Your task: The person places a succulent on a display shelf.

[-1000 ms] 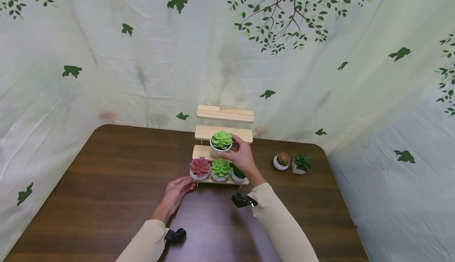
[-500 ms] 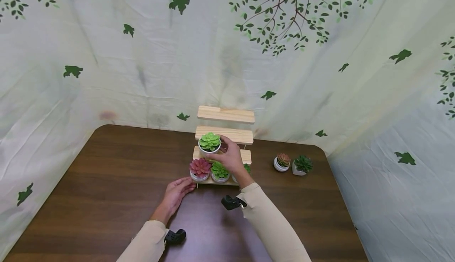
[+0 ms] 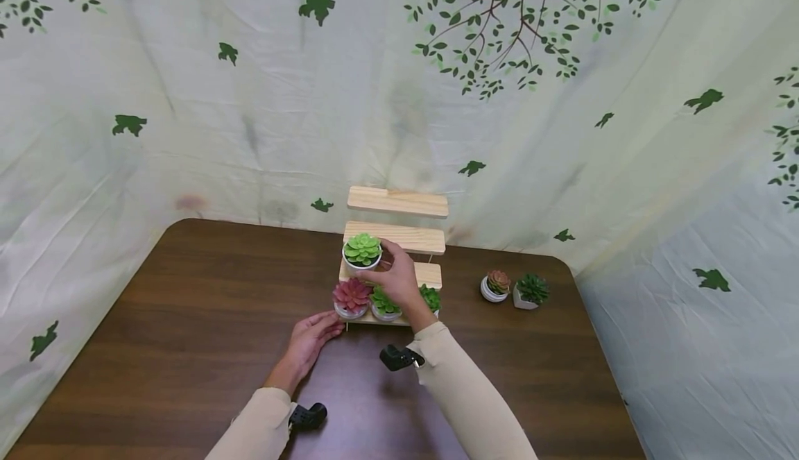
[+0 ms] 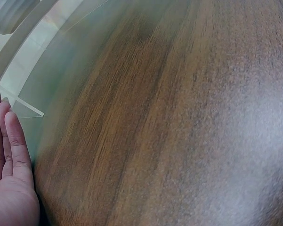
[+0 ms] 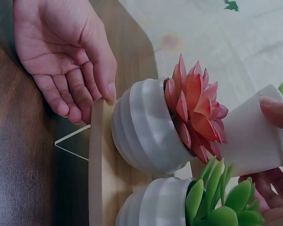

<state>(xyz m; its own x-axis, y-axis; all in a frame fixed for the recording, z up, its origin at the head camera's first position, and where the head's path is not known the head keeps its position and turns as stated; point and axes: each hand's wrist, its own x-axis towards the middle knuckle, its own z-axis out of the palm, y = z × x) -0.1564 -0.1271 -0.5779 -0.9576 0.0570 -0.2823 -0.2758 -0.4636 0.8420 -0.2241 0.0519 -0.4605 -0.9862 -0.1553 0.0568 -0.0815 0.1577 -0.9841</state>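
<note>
My right hand grips a white pot with a light green succulent by its side, at the left end of the second-lowest tier of a wooden tiered stand. In the right wrist view that smooth white pot shows between thumb and fingers. My left hand rests at the left end of the lowest shelf, thumb tip touching its corner, fingers straight and relaxed. A pink succulent in a ribbed white pot stands there, beside a green succulent. A third green one is partly hidden by my right hand.
To the right on the brown table stand a reddish-brown succulent and a dark green succulent, both in small white pots. A leaf-printed white cloth hangs behind the table and around its sides.
My right hand has carried the light green succulent leftward along the stand, from the middle to the left end of the tier. My left hand has stayed at the lowest shelf's end.
</note>
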